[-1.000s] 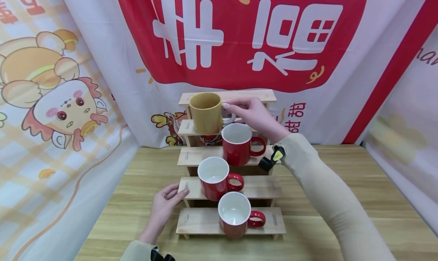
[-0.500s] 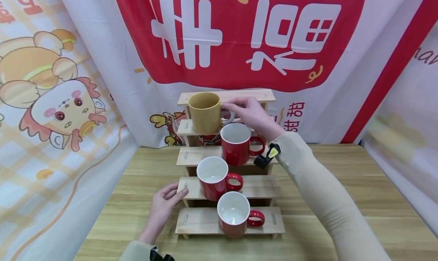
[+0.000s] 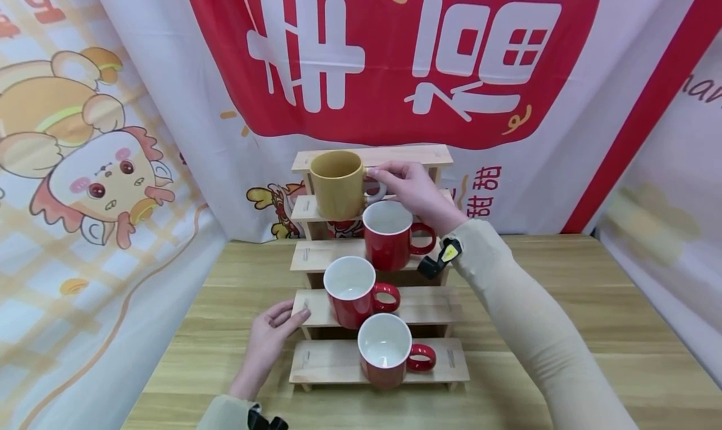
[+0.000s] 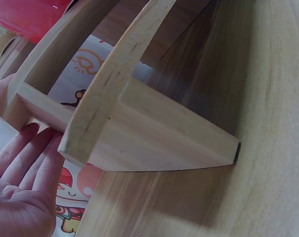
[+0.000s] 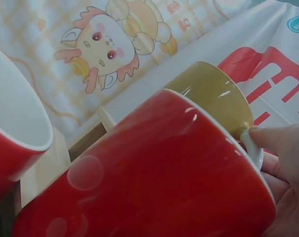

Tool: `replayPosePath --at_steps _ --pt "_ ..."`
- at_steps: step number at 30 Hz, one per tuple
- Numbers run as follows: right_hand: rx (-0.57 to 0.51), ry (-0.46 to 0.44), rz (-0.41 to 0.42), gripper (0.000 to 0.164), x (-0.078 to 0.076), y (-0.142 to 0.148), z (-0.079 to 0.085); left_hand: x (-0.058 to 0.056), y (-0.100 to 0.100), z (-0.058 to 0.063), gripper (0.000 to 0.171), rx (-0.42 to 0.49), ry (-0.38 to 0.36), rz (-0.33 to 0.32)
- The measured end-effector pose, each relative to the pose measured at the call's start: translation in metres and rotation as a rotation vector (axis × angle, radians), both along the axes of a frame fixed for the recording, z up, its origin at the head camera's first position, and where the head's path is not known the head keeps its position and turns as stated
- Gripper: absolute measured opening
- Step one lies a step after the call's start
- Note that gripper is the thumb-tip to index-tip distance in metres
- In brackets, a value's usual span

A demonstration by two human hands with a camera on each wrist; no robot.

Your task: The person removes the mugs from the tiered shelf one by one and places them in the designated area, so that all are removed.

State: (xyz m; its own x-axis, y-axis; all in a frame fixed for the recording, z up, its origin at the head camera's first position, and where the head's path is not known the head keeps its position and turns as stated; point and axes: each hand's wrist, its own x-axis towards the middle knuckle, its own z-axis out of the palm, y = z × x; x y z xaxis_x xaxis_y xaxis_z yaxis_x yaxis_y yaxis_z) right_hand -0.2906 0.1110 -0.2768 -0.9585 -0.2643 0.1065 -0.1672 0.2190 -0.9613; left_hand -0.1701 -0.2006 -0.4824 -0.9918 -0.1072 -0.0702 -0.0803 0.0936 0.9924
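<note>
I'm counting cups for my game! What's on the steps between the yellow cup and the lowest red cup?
A higher red cup and, on the step just below, a second red cup. The head view shows both.

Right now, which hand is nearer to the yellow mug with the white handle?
Right. The right hand pinches the white handle of the yellow mug; the left hand is farther, lower down, holding the left end of the wooden rack's second-lowest step.
</note>
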Motion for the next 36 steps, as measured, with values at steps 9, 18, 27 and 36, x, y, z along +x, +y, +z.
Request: replayPosePath --at_steps 9,18,27,36 --pt "0.003 0.018 -0.022 0.031 0.001 -0.002 0.0 0.001 0.001 0.0 0.051 0.002 0.011 0.003" --pt "-0.048 0.037 -0.024 0.031 0.008 0.002 0.007 0.001 0.001 -0.002 0.051 0.016 0.015 0.004" --pt "-0.223 0.092 -0.041 0.039 0.017 0.025 0.027 0.0 0.0 -0.002 0.051 0.012 0.016 0.014" --pt "-0.217 0.115 -0.134 0.048 0.025 0.067 0.038 -0.001 0.0 -0.004 0.052 0.011 0.011 0.012"
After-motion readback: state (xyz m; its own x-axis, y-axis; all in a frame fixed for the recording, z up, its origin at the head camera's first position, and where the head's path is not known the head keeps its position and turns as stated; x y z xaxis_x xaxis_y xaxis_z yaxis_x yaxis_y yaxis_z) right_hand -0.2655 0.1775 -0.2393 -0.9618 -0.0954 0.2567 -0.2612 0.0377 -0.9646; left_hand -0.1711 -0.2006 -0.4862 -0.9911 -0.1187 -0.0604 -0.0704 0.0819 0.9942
